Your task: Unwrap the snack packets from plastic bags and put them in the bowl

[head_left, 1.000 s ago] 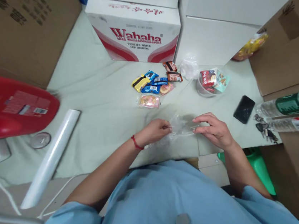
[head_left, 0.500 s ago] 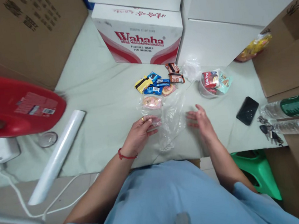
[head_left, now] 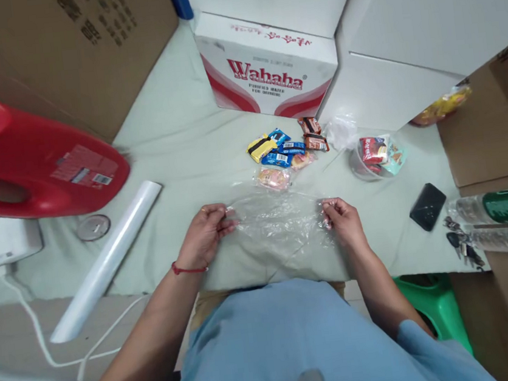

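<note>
- A thin, clear, crinkled plastic bag (head_left: 281,230) is spread between the person's two hands, over the near edge of a table covered in pale green cloth (head_left: 175,138).
- The left hand (head_left: 208,232), with a braided red cord bracelet (head_left: 190,270) at its wrist, pinches the bag's left end between thumb and forefinger; the lower fingers sit slightly apart.
- The right hand (head_left: 343,220) pinches the opposite end, thumb against forefinger, the rest curled in toward the palm.
- Just beyond the bag I can see a flat, pinkish snack in a clear wrapper (head_left: 273,178), and behind it a loose cluster: a shiny yellow packet (head_left: 260,149), small blue packets (head_left: 277,160) and reddish-brown packets (head_left: 316,142).
- Over past the right hand stands a round, see-through plastic tub (head_left: 359,170) with a red packet (head_left: 374,150) and a mint-green one (head_left: 396,159) in it.
- Farther to that side, a black, rectangular phone (head_left: 428,207) lies near a bunch of keys (head_left: 465,247).
- Well off to the left, a long, glossy white roll (head_left: 106,262) lies slantwise.
</note>
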Demonstrator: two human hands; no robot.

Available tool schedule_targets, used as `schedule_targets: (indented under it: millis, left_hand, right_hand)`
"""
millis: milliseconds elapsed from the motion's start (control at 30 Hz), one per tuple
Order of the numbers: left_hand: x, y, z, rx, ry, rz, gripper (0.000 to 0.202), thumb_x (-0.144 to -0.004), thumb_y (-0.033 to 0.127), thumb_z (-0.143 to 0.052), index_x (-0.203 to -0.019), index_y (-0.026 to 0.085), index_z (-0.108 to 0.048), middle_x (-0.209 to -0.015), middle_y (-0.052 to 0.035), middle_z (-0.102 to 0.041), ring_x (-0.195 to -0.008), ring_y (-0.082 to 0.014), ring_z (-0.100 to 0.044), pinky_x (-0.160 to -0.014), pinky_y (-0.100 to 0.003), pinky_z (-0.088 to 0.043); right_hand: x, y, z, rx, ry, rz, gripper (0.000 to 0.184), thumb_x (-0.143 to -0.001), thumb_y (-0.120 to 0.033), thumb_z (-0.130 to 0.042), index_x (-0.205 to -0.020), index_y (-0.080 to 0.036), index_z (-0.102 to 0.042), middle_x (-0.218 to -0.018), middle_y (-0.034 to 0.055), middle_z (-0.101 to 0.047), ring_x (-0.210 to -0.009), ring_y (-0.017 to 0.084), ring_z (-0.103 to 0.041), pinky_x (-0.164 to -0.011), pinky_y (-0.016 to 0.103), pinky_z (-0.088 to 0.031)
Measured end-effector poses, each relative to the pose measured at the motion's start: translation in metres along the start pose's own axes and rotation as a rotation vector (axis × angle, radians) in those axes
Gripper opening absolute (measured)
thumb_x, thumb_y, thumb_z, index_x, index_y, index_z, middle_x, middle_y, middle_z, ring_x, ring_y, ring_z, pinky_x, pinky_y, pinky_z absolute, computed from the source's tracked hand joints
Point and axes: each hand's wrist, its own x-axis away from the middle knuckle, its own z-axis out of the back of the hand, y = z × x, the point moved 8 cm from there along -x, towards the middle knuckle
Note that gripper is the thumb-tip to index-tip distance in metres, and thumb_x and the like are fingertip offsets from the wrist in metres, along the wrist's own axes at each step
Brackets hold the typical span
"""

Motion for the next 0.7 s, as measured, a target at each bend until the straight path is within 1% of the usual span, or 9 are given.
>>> schedule_targets:
  millis: [67, 133, 267, 367, 433, 500, 567, 633, 700]
  left_hand:
    - [0.002, 0.011, 0.013, -0.007, 0.126, -0.103, 0.021, -0.092, 0.026, -0.069, -0.104, 0.020, -0.053, -0.096, -0.0010, -0.071, -0.067, -0.0095, -0.071, -0.059, -0.020, -0.055]
    - [0.006, 0.020, 0.014, -0.013, 0.176, -0.185, 0.026, -0.094, 0.035, -0.068, -0.108, 0.022, -0.050, -0.104, -0.0014, -0.070, -0.070, -0.0103, -0.072, -0.061, -0.021, -0.055]
    - [0.011, 0.016, -0.013, 0.081, 0.016, -0.142, 0.041, -0.093, 0.050, -0.070, -0.118, 0.025, -0.048, -0.114, -0.0046, -0.070, -0.083, -0.0159, -0.076, -0.078, -0.031, -0.060]
    - [0.018, 0.004, -0.031, 0.193, -0.127, -0.098, 0.057, -0.085, 0.051, -0.079, -0.125, 0.025, -0.048, -0.116, -0.0056, -0.072, -0.098, -0.0209, -0.077, -0.094, -0.038, -0.058]
    - [0.022, -0.005, -0.035, 0.209, -0.171, -0.101, 0.069, -0.078, 0.048, -0.086, -0.130, 0.025, -0.047, -0.120, -0.0068, -0.073, -0.103, -0.0219, -0.076, -0.098, -0.039, -0.056]
    - [0.027, -0.015, -0.038, 0.133, -0.209, -0.096, 0.073, -0.069, 0.042, -0.091, -0.127, 0.023, -0.052, -0.119, -0.0077, -0.076, -0.099, -0.0219, -0.076, -0.096, -0.038, -0.056]
    - [0.030, -0.025, -0.045, -0.033, -0.283, -0.078, 0.057, -0.066, 0.040, -0.091, -0.112, 0.020, -0.062, -0.106, -0.0073, -0.078, -0.086, -0.0210, -0.075, -0.088, -0.037, -0.057]
    - [0.031, -0.029, -0.051, -0.180, -0.330, -0.084, 0.037, -0.073, 0.045, -0.084, -0.093, 0.019, -0.066, -0.087, -0.0048, -0.077, -0.069, -0.0182, -0.070, -0.076, -0.035, -0.056]
    - [0.025, -0.024, -0.049, -0.223, -0.284, -0.109, 0.029, -0.080, 0.046, -0.075, -0.086, 0.020, -0.064, -0.073, -0.0003, -0.071, -0.054, -0.0144, -0.060, -0.063, -0.031, -0.050]
  right_hand:
    - [0.003, 0.002, -0.005, 0.013, 0.008, 0.011, 0.041, -0.076, -0.056, -0.075, -0.093, -0.020, -0.068, -0.072, -0.0024, -0.063, -0.049, 0.012, -0.050, -0.042, 0.026, -0.039]
    - [0.005, 0.004, -0.010, 0.023, 0.020, 0.016, 0.040, -0.077, -0.056, -0.074, -0.094, -0.020, -0.067, -0.072, -0.0026, -0.063, -0.048, 0.012, -0.050, -0.042, 0.027, -0.039]
    - [0.003, 0.005, -0.010, 0.013, 0.070, 0.035, 0.037, -0.079, -0.053, -0.074, -0.096, -0.020, -0.068, -0.069, -0.0040, -0.060, -0.049, 0.012, -0.048, -0.043, 0.026, -0.038]
    - [-0.001, 0.003, -0.002, 0.006, 0.119, 0.064, 0.038, -0.080, -0.053, -0.073, -0.097, -0.020, -0.068, -0.068, -0.0043, -0.059, -0.050, 0.012, -0.048, -0.044, 0.026, -0.038]
    - [-0.003, 0.002, 0.004, 0.003, 0.145, 0.081, 0.038, -0.081, -0.054, -0.072, -0.097, -0.020, -0.067, -0.067, -0.0042, -0.059, -0.049, 0.011, -0.045, -0.044, 0.025, -0.037]
    - [-0.004, 0.004, 0.009, -0.018, 0.167, 0.074, 0.039, -0.080, -0.055, -0.072, -0.097, -0.020, -0.066, -0.069, -0.0038, -0.061, -0.048, 0.010, -0.043, -0.043, 0.025, -0.035]
    - [-0.004, 0.008, 0.014, -0.058, 0.181, 0.043, 0.041, -0.077, -0.055, -0.075, -0.096, -0.020, -0.066, -0.075, -0.0029, -0.063, -0.048, 0.008, -0.043, -0.041, 0.024, -0.033]
    - [-0.003, 0.012, 0.016, -0.091, 0.182, 0.014, 0.043, -0.075, -0.055, -0.078, -0.095, -0.019, -0.066, -0.080, -0.0025, -0.064, -0.047, 0.007, -0.043, -0.039, 0.023, -0.031]
    - [-0.003, 0.014, 0.017, -0.098, 0.172, 0.006, 0.043, -0.074, -0.055, -0.079, -0.095, -0.019, -0.067, -0.079, -0.0026, -0.064, -0.047, 0.007, -0.043, -0.039, 0.023, -0.030]
